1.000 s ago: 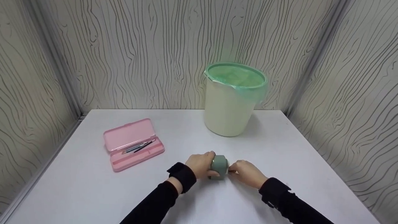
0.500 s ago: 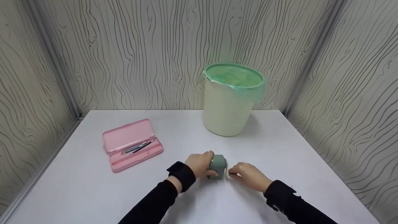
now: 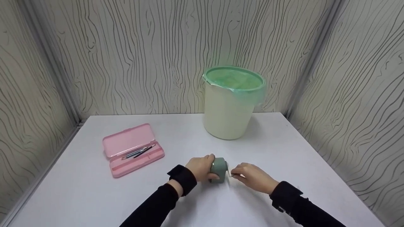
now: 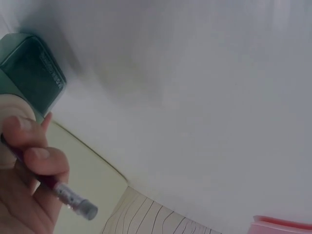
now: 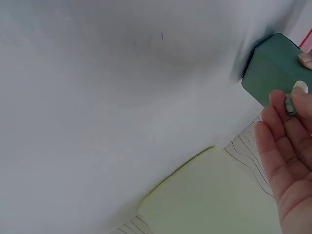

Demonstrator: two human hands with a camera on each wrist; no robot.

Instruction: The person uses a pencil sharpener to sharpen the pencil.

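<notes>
A green crank pencil sharpener [image 3: 219,171] lies low over the table in the head view, gripped from its left by my left hand [image 3: 199,169]. In the left wrist view, the fingers of that hand are curled round a dark red pencil [image 4: 48,181], which has a silver ferrule and a grey eraser end. Its other end, toward the sharpener's round pale front [image 4: 14,108], is hidden by the fingers. My right hand [image 3: 255,178] pinches the end of the white crank arm [image 3: 229,172]. A small green knob [image 5: 290,106] shows between thumb and fingers in the right wrist view.
An open pink pencil case [image 3: 131,168] with several pens or pencils lies at the left of the white table [image 3: 176,135]. Behind the hands stands a pale bin [image 3: 225,116] with a green rim and liner. Wood-patterned panels [image 3: 142,56] enclose the back and sides.
The crank arm has turned, and the right hand's fingertips have shifted slightly with it. My left hand keeps its grip on the sharpener. The head view has tilted and shifted a little.
</notes>
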